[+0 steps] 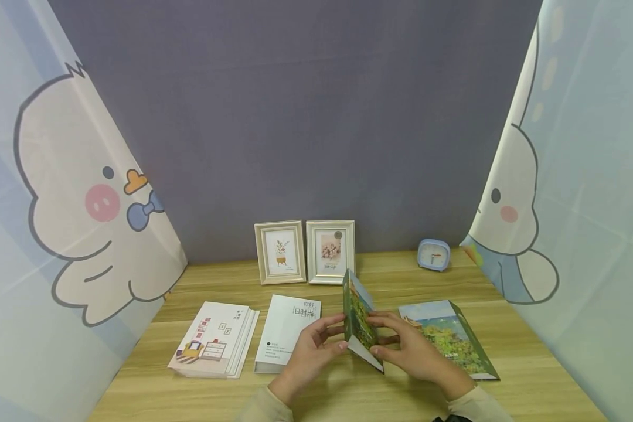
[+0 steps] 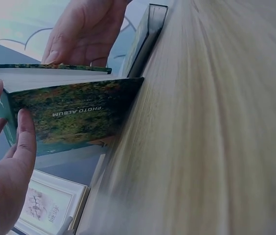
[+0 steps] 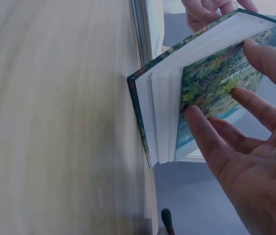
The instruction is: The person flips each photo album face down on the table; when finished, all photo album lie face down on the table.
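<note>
A slightly spread photo album (image 1: 360, 319) with a painted green-and-blue cover stands tilted over the table, held between both hands. My left hand (image 1: 312, 346) grips it at the spine side. In the left wrist view, the left fingers (image 2: 26, 139) lie on the cover bearing the words PHOTO ALBUM. From the other side my right hand (image 1: 408, 346) holds the opposite cover, the right fingertips (image 3: 238, 93) spread against it. White pages show between the covers. To the right lies a second, similar photo album (image 1: 448, 337).
Left on the wooden table (image 1: 211, 398) lie a white book with a furniture drawing (image 1: 211, 337) and a white book with black lettering (image 1: 290, 328). Behind stand a beige picture frame (image 1: 261, 264), a pale picture frame (image 1: 350, 246) and a blue clock (image 1: 434, 255). Curtains (image 1: 316, 129) enclose the table.
</note>
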`<state>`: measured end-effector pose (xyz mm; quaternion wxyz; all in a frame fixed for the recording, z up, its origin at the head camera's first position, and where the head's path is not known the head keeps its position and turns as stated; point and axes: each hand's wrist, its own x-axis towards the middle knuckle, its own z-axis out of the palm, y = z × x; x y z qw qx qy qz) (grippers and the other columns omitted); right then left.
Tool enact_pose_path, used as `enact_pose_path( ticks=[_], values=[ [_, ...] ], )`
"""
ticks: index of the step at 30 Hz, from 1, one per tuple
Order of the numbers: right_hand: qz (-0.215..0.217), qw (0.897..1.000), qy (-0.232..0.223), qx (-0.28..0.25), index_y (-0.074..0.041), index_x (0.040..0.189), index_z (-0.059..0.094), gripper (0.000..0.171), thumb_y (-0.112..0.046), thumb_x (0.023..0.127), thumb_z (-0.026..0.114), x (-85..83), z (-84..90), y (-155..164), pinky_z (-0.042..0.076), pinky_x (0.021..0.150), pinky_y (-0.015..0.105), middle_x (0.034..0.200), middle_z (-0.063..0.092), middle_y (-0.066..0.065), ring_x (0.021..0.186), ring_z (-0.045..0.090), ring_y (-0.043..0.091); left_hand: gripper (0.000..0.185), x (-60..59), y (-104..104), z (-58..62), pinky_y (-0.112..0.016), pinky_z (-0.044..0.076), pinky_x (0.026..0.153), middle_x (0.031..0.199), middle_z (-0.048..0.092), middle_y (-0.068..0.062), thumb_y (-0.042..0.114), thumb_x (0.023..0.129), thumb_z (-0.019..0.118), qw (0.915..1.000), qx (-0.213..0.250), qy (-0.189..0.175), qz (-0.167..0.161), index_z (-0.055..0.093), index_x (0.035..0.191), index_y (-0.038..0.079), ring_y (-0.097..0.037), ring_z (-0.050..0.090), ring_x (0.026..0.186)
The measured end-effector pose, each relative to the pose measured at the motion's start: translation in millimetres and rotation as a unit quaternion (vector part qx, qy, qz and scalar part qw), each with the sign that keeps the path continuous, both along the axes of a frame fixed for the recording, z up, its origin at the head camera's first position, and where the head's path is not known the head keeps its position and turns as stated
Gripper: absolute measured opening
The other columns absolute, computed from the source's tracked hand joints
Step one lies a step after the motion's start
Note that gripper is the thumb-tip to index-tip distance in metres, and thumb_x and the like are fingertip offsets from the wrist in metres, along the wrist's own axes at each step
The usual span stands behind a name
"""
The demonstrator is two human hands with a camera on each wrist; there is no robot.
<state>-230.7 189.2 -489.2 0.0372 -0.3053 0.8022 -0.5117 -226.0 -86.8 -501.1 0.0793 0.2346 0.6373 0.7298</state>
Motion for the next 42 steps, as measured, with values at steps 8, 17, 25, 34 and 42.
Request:
enact_pose_path(
  ticks=[8, 17, 25, 34, 42],
  values=[
    [-0.004, 1.0, 0.016, -0.01, -0.016, 0.152, 0.052, 0.061, -0.029, 0.098, 0.077, 1.6, 2.2, -1.8, 0.06, 0.093, 0.037, 0.157, 0.044, 0.012, 0.13, 0.054, 0.044, 0.068, 1.0, 1.1, 2.3, -0.04, 0.054, 0.106, 0.163, 0.038, -0.017, 0.006, 0.1, 0.071, 0.9999, 0.007, 0.004, -0.012, 0.036, 0.158, -0.003, -0.034, 0.052, 0.135],
    [-0.015, 0.999, 0.013, -0.027, -0.024, 0.155, 0.049, 0.065, -0.027, 0.097, 0.078, 1.7, 2.2, -2.9, 0.06, 0.093, 0.037, 0.153, 0.048, 0.01, 0.128, 0.055, 0.041, 0.064, 3.0, 3.5, 2.9, -0.042, 0.054, 0.106, 0.162, 0.04, -0.016, 0.001, 0.098, 0.071, 0.9996, 0.016, 0.014, -0.018, 0.044, 0.156, 0.002, -0.033, 0.055, 0.133],
    [-0.002, 0.998, 0.024, -0.065, -0.022, 0.16, 0.044, 0.07, -0.019, 0.098, 0.076, 1.2, 1.8, -3.6, 0.061, 0.092, 0.039, 0.156, 0.045, 0.013, 0.126, 0.056, 0.044, 0.057, 4.3, 4.5, 1.7, -0.043, 0.052, 0.108, 0.163, 0.039, -0.017, 0.0, 0.099, 0.07, 0.9982, 0.031, 0.036, -0.036, 0.049, 0.152, -0.002, -0.028, 0.055, 0.133],
    [0.026, 0.994, 0.026, -0.1, -0.016, 0.166, 0.031, 0.074, -0.002, 0.102, 0.067, 2.4, 2.9, -4.8, 0.061, 0.091, 0.039, 0.158, 0.039, 0.021, 0.126, 0.059, 0.028, 0.049, 4.2, 4.7, 0.3, -0.054, 0.044, 0.114, 0.163, 0.04, -0.016, 0.0, 0.102, 0.066, 0.9962, 0.03, 0.066, -0.049, 0.052, 0.148, -0.002, -0.033, 0.042, 0.147],
    [0.034, 0.99, 0.051, -0.126, -0.01, 0.165, 0.03, 0.075, 0.004, 0.101, 0.065, 3.7, 7.4, -4.7, 0.062, 0.08, 0.039, 0.152, 0.042, 0.024, 0.111, 0.064, 0.028, 0.049, 5.2, 6.5, 0.6, -0.046, 0.046, 0.114, 0.162, 0.039, -0.015, 0.009, 0.106, 0.062, 0.9975, -0.009, 0.044, -0.054, 0.045, 0.152, 0.01, -0.045, 0.041, 0.146]
  ],
)
